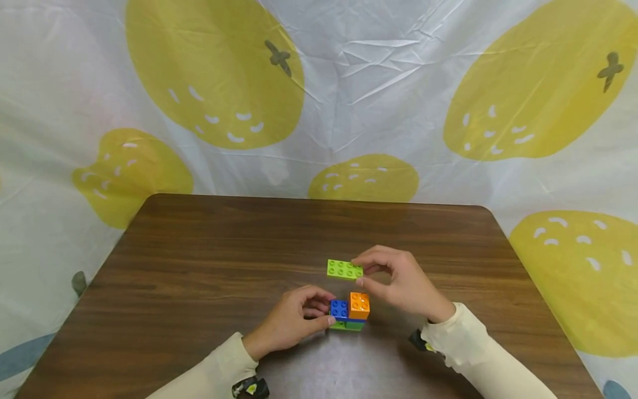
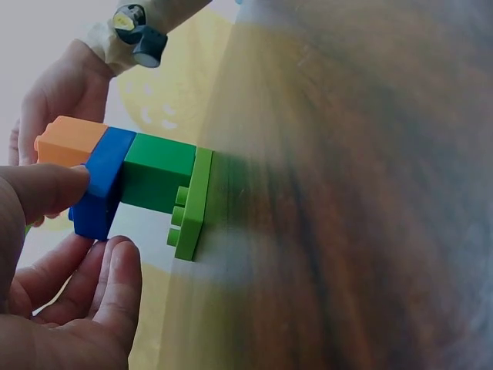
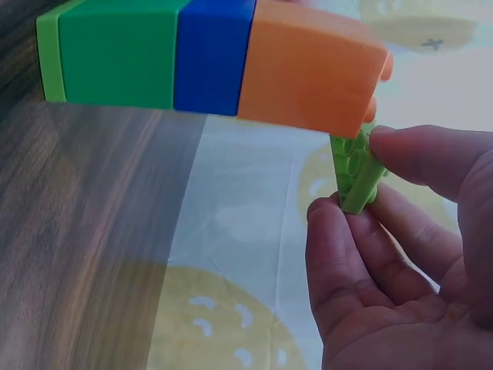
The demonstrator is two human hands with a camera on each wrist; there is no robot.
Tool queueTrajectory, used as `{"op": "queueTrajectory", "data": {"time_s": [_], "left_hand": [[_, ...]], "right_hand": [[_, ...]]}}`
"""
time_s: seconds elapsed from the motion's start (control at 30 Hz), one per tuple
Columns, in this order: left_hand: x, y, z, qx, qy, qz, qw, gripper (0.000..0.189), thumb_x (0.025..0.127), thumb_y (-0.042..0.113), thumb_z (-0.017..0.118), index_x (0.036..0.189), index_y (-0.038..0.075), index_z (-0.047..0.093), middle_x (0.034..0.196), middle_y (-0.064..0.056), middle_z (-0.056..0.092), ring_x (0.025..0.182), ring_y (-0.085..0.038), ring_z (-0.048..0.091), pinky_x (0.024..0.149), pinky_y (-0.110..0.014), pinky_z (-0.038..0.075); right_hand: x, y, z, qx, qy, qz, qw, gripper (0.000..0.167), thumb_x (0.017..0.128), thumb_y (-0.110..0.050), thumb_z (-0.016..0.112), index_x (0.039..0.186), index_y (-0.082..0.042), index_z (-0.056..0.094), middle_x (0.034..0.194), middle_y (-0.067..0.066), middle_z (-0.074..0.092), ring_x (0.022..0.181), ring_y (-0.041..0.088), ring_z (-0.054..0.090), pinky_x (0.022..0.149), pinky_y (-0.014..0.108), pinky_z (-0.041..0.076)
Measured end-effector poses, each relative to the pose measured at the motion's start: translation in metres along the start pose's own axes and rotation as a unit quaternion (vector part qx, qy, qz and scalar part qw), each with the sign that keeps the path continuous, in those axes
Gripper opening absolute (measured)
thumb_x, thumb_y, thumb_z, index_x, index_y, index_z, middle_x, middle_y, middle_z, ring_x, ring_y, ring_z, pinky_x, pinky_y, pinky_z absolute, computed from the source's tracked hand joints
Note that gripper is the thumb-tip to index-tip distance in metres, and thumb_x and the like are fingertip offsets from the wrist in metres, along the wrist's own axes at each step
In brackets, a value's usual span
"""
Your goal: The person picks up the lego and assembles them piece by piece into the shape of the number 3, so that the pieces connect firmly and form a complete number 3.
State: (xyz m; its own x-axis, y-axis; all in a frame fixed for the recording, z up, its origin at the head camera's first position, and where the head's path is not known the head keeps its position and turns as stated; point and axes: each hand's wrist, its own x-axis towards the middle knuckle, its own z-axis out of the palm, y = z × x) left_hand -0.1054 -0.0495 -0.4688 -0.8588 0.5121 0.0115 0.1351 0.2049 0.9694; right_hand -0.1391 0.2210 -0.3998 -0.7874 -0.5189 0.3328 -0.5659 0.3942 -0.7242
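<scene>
A small stack of toy building bricks stands on the table: a light green base plate (image 2: 199, 204), a dark green brick (image 2: 159, 171), a blue brick (image 1: 339, 308) and an orange brick (image 1: 359, 304) on top at the right. My left hand (image 1: 294, 317) pinches the blue brick's free end between thumb and fingers. Above and behind the stack, my right hand (image 1: 399, 280) holds a thin light green plate brick (image 1: 344, 269) by its right end, studs facing up. In the right wrist view this plate is partly hidden behind the orange brick.
The brown wooden table (image 1: 199, 249) stretches out around both hands. Behind it hangs a white sheet (image 1: 374, 83) printed with yellow fruit. Each sleeved wrist wears a dark strap device (image 1: 251, 387).
</scene>
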Motion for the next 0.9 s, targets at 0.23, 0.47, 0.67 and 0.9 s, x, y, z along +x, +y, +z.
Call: {"op": "queueTrajectory", "data": {"time_s": [0.23, 0.47, 0.67, 0.9], "left_hand": [[0.000, -0.001, 0.000, 0.003, -0.002, 0.003, 1.0000, 0.034, 0.096, 0.016, 0.080, 0.124, 0.001, 0.069, 0.120, -0.013, 0.071, 0.108, -0.022, 0.071, 0.091, -0.024, 0.061], [0.001, -0.001, 0.000, 0.000, -0.003, 0.000, 1.0000, 0.034, 0.096, 0.017, 0.080, 0.124, 0.001, 0.068, 0.120, -0.014, 0.071, 0.108, -0.022, 0.071, 0.091, -0.024, 0.061], [0.001, -0.001, 0.000, 0.000, -0.004, 0.000, 1.0000, 0.036, 0.096, 0.016, 0.080, 0.125, 0.000, 0.068, 0.120, -0.015, 0.071, 0.107, -0.022, 0.071, 0.091, -0.024, 0.061], [0.000, 0.000, 0.000, 0.004, -0.005, -0.009, 0.9999, 0.036, 0.096, 0.017, 0.080, 0.126, 0.001, 0.068, 0.119, -0.014, 0.072, 0.105, -0.020, 0.070, 0.090, -0.024, 0.061]], "right_hand": [[-0.007, -0.005, 0.003, -0.006, 0.008, -0.013, 0.9999, 0.031, 0.090, -0.013, 0.086, 0.119, -0.019, 0.077, 0.116, -0.005, 0.075, 0.098, 0.010, 0.072, 0.086, 0.034, 0.064], [-0.012, -0.010, 0.002, -0.013, 0.012, -0.024, 0.9996, 0.034, 0.087, -0.009, 0.088, 0.118, -0.020, 0.078, 0.115, -0.008, 0.076, 0.097, 0.009, 0.072, 0.085, 0.031, 0.064], [-0.018, -0.013, 0.002, -0.024, 0.011, -0.026, 0.9993, 0.035, 0.087, -0.011, 0.087, 0.118, -0.021, 0.077, 0.116, -0.009, 0.076, 0.098, 0.008, 0.072, 0.085, 0.030, 0.064], [-0.025, -0.012, 0.006, -0.031, 0.010, -0.028, 0.9991, 0.032, 0.088, -0.014, 0.087, 0.118, -0.022, 0.077, 0.116, -0.010, 0.075, 0.099, 0.008, 0.072, 0.084, 0.032, 0.064]]}}
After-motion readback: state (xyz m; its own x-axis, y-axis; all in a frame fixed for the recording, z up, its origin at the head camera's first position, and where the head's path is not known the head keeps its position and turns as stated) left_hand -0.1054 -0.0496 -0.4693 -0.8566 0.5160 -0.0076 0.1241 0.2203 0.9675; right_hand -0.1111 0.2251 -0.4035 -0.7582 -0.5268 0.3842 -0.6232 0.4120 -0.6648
